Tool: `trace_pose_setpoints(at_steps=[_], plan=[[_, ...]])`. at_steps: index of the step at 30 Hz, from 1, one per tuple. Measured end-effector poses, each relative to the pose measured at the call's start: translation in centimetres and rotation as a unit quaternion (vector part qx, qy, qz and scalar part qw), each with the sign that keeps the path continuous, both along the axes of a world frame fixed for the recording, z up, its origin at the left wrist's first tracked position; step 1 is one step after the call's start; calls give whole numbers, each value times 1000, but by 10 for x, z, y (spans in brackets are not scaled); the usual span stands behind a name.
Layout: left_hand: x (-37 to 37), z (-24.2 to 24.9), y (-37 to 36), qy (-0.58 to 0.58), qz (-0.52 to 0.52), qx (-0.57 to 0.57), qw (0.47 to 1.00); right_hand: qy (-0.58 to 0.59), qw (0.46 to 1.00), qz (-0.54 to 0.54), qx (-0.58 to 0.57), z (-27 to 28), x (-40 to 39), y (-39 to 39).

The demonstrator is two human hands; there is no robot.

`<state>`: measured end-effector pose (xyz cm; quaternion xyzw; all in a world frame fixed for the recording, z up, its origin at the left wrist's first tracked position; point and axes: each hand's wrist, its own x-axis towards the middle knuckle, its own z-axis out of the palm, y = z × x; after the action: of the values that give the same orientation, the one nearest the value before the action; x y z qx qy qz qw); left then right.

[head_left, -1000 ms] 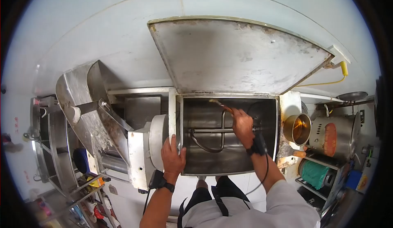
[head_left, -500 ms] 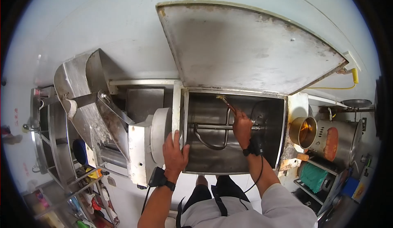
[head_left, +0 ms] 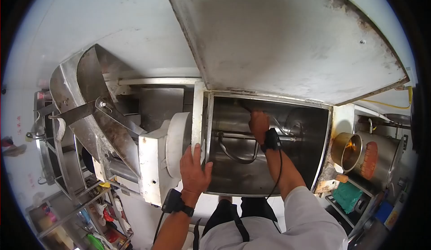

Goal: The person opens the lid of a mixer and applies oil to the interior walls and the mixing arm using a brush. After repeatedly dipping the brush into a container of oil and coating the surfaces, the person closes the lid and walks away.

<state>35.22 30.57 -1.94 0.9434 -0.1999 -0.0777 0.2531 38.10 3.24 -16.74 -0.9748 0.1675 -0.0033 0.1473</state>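
My right hand (head_left: 259, 126) reaches down inside a metal mixer tub (head_left: 224, 178), close to its back wall. It is closed around a slim brush, mostly hidden now and blurred in the shade beyond my fingers. Below that hand, a curved mixing paddle (head_left: 235, 160) sits on a horizontal shaft across the tub. My left hand (head_left: 195, 169) lies with fingers stretched on the white frame at the tub's left edge, next to a round white housing (head_left: 178, 146). It holds nothing. The tub's large lid (head_left: 283, 43) stands raised against the wall.
At left is a machine with a curved metal chute (head_left: 83, 97). To the right of the tub sits a brass-coloured pot (head_left: 337, 150) with amber liquid, by a steel drum (head_left: 384, 155). Shelving (head_left: 67, 205) with assorted items stands at lower left.
My right hand has moved further back and deeper into the tub, hiding most of the brush. My left hand remains on the frame. The camera view has shifted closer to the lid.
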Motion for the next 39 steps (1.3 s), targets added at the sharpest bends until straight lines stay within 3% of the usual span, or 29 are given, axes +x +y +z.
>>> trace_pose_setpoints(at_steps=[6, 10, 12, 13, 15, 16, 17, 19, 21, 23, 24, 26, 27, 29, 31, 33, 36, 39], plan=[[-1, 2, 1, 1, 6, 16, 1000, 122, 973, 197, 7, -77, -1, 7], [0, 0, 3, -4, -3, 3, 1000, 161, 959, 234, 6, -107, 2, 12], [2, 0, 1, -2, -8, -10, 1000, 57, 987, 146, -27, -72, 9, -2], [2, 0, 1, -8, -6, -2, 1000, 66, 987, 142, -27, -52, 8, -5], [2, -1, 0, -8, -12, 4, 1000, 46, 998, 46, 19, -10, 5, -5], [2, -2, 0, -12, -9, -1, 1000, -28, 997, 22, 68, 5, -3, -3], [-1, -2, 1, -17, -4, -5, 1000, -24, 997, 15, 68, 26, -12, 2], [-2, -3, 2, -25, -15, 5, 1000, -97, 978, -48, 178, 61, -29, 14], [0, -3, 1, -27, -14, 3, 1000, -58, 972, -74, 214, 85, -53, 26], [0, 0, 0, -24, -23, -2, 999, 129, 905, -61, 401, 139, -72, 36], [1, -2, 0, -33, -23, -4, 999, 129, 904, -70, 402, 150, -84, 43], [0, -2, -1, -40, -19, -12, 999, 125, 898, 20, 422, 164, -104, 53], [0, -1, -2, -38, -24, -14, 999, 125, 898, 13, 421, 157, -110, 59], [0, -1, -2, -35, -15, -18, 999, 197, 930, 81, 301, 117, -120, 77], [1, 2, -3, -31, -15, -24, 999, 182, 935, 110, 284, 68, -118, 98], [1, 4, -5, -48, -18, -10, 999, 168, 938, 143, 267, 54, -103, 113], [1, 10, -8, -24, -12, -25, 999, 215, 920, 94, 315, 49, -89, 130], [1, 3, -4, -46, -18, -31, 998, 239, 927, 114, 267, 60, -96, 136]])
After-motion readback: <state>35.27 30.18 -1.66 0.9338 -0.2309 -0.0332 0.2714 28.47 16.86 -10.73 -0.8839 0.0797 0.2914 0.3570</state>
